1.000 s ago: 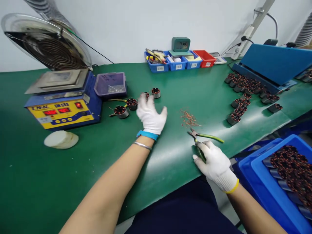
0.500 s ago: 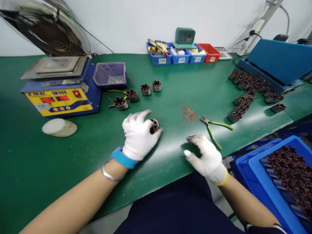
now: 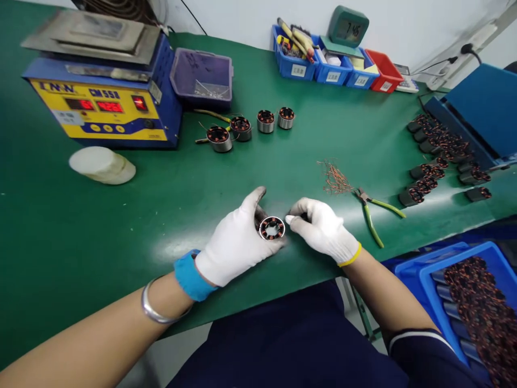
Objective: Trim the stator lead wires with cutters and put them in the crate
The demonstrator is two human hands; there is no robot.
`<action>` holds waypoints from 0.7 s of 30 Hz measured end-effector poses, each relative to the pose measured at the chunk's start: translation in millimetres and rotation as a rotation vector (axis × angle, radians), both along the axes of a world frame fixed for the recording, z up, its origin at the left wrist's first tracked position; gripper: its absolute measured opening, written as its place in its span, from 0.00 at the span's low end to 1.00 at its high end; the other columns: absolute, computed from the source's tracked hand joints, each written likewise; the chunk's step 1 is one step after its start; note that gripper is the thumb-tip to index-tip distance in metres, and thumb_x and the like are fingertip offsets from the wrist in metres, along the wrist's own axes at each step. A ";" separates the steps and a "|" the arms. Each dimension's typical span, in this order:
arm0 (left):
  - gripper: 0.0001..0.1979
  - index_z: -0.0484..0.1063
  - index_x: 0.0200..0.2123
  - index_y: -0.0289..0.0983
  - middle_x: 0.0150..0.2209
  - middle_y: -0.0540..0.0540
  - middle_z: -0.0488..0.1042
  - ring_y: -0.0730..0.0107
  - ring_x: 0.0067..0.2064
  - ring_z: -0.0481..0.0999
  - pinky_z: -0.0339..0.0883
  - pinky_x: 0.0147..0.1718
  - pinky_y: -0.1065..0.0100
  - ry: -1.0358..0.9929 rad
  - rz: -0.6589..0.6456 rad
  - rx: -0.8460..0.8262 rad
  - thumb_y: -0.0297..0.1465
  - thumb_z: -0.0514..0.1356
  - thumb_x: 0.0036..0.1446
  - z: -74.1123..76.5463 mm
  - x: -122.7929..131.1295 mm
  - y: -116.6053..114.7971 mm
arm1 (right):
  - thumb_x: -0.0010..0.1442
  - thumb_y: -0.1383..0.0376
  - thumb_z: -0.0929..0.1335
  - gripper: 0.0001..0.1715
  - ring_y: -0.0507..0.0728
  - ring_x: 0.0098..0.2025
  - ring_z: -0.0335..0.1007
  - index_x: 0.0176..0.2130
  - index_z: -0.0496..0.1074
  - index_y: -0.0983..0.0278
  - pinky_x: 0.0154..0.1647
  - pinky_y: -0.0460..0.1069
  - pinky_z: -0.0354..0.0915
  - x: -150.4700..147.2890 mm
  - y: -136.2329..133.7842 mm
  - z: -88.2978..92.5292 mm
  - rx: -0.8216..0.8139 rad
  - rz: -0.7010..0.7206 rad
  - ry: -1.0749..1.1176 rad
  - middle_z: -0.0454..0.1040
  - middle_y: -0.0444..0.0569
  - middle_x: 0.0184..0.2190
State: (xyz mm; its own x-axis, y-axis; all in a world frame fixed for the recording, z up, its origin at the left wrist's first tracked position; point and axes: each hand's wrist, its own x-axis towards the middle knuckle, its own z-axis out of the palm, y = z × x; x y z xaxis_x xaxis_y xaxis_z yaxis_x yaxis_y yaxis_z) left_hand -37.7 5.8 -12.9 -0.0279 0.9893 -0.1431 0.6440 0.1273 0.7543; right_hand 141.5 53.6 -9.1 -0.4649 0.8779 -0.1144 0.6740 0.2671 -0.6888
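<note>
My left hand point(image 3: 238, 242), in a white glove, is wrapped round a motor stator point(image 3: 272, 228) with copper windings and a bright metal rim. The stator's open end faces up toward me. Just right of it is my gloved right hand point(image 3: 317, 223), its thumb and forefinger drawn together close to the rim. Whether a fine wire lies between those fingertips is too small to tell. Beyond the hands, several more stators point(image 3: 265, 122) stand in a loose row. Green-handled cutting pliers point(image 3: 369, 207) lie open beside a small heap of copper wire clippings point(image 3: 336, 178).
A blue and yellow solder pot unit point(image 3: 109, 110) stands at left, with a white round block point(image 3: 102, 165) before it and a purple bin point(image 3: 202, 81) alongside. Small tool bins point(image 3: 298, 69) line the wall. Stators crowd the right, near a blue crate point(image 3: 440, 318).
My left hand has brought the stator nearer to me and to the right. My right hand has moved left to it, its fingers closing. The view has tilted downward.
</note>
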 end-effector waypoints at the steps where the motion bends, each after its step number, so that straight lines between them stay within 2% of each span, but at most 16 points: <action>1: 0.49 0.52 0.65 0.38 0.41 0.45 0.75 0.56 0.39 0.78 0.70 0.37 0.61 -0.009 -0.012 0.006 0.42 0.67 0.41 0.2 -0.1 1.1 | 0.59 0.61 0.65 0.09 0.54 0.35 0.70 0.34 0.73 0.63 0.40 0.49 0.62 2.8 2.2 0.8 0.035 -0.009 -0.061 0.75 0.46 0.32; 4: 0.50 0.51 0.66 0.36 0.43 0.44 0.76 0.57 0.40 0.78 0.70 0.39 0.61 -0.071 -0.035 -0.008 0.39 0.66 0.41 -0.7 -1.9 3.6 | 0.62 0.60 0.63 0.13 0.57 0.39 0.69 0.35 0.73 0.64 0.44 0.52 0.61 2.8 8.1 7.4 0.218 -0.036 -0.219 0.75 0.50 0.34; 6: 0.52 0.47 0.68 0.35 0.44 0.44 0.76 0.58 0.40 0.78 0.71 0.39 0.62 -0.135 -0.039 -0.019 0.37 0.67 0.41 -2.1 -3.7 4.5 | 0.63 0.58 0.62 0.16 0.57 0.41 0.69 0.39 0.74 0.64 0.49 0.53 0.60 -4.4 10.5 11.6 0.211 0.023 -0.198 0.75 0.51 0.37; 8: 0.55 0.43 0.69 0.35 0.44 0.44 0.75 0.59 0.41 0.78 0.71 0.39 0.62 -0.185 -0.053 -0.024 0.37 0.67 0.41 -3.1 -5.5 4.9 | 0.61 0.57 0.65 0.14 0.56 0.41 0.69 0.40 0.74 0.63 0.53 0.54 0.59 -13.0 11.8 11.6 0.123 0.112 -0.088 0.76 0.48 0.38; 10: 0.56 0.41 0.69 0.35 0.45 0.44 0.75 0.60 0.41 0.78 0.71 0.39 0.63 -0.204 -0.073 -0.031 0.36 0.67 0.42 -2.9 -7.0 5.3 | 0.59 0.58 0.66 0.12 0.54 0.38 0.70 0.37 0.74 0.63 0.50 0.53 0.61 -17.3 13.2 6.8 0.034 0.118 0.015 0.76 0.45 0.34; 12: 0.56 0.40 0.69 0.35 0.44 0.44 0.75 0.59 0.41 0.77 0.71 0.40 0.62 -0.192 -0.087 -0.045 0.36 0.67 0.41 -1.9 -8.2 6.1 | 0.60 0.59 0.65 0.12 0.52 0.33 0.68 0.33 0.72 0.64 0.41 0.50 0.63 -14.0 14.9 -0.1 -0.006 0.034 0.044 0.74 0.44 0.29; 13: 0.56 0.41 0.69 0.35 0.44 0.44 0.75 0.59 0.42 0.77 0.71 0.40 0.62 -0.179 -0.094 -0.047 0.36 0.67 0.41 -1.4 -8.8 6.7 | 0.60 0.59 0.64 0.12 0.52 0.31 0.67 0.32 0.72 0.64 0.37 0.49 0.63 -9.9 15.5 -2.8 0.002 -0.012 0.019 0.74 0.45 0.28; 15: 0.56 0.41 0.69 0.35 0.45 0.43 0.75 0.58 0.43 0.77 0.71 0.42 0.62 -0.158 -0.108 -0.042 0.36 0.68 0.40 -0.8 -10.0 7.8 | 0.59 0.59 0.65 0.12 0.53 0.32 0.67 0.32 0.72 0.64 0.36 0.49 0.62 0.2 16.1 -4.3 0.083 -0.080 -0.085 0.73 0.46 0.28; 18: 0.57 0.40 0.69 0.36 0.45 0.44 0.75 0.59 0.43 0.77 0.71 0.42 0.62 -0.164 -0.118 -0.046 0.36 0.68 0.40 -0.2 -11.5 8.9 | 0.61 0.58 0.64 0.14 0.56 0.38 0.69 0.36 0.74 0.64 0.41 0.52 0.63 6.4 14.5 4.1 0.177 -0.097 -0.196 0.75 0.49 0.33; 21: 0.59 0.38 0.70 0.34 0.45 0.44 0.76 0.59 0.43 0.78 0.72 0.42 0.62 -0.193 -0.121 -0.058 0.35 0.68 0.40 0.6 -12.0 8.7 | 0.57 0.52 0.67 0.22 0.59 0.47 0.69 0.46 0.74 0.62 0.49 0.55 0.63 -8.2 11.7 14.5 0.077 -0.022 -0.148 0.76 0.51 0.45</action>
State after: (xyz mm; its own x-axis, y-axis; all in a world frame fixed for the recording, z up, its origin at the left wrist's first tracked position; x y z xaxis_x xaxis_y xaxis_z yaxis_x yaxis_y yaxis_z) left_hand -49.6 14.5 -12.3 0.1241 0.9736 -0.1914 0.5017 0.1048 0.8587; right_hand 133.3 65.3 5.3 -0.4284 0.8965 -0.1127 0.7729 0.2990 -0.5597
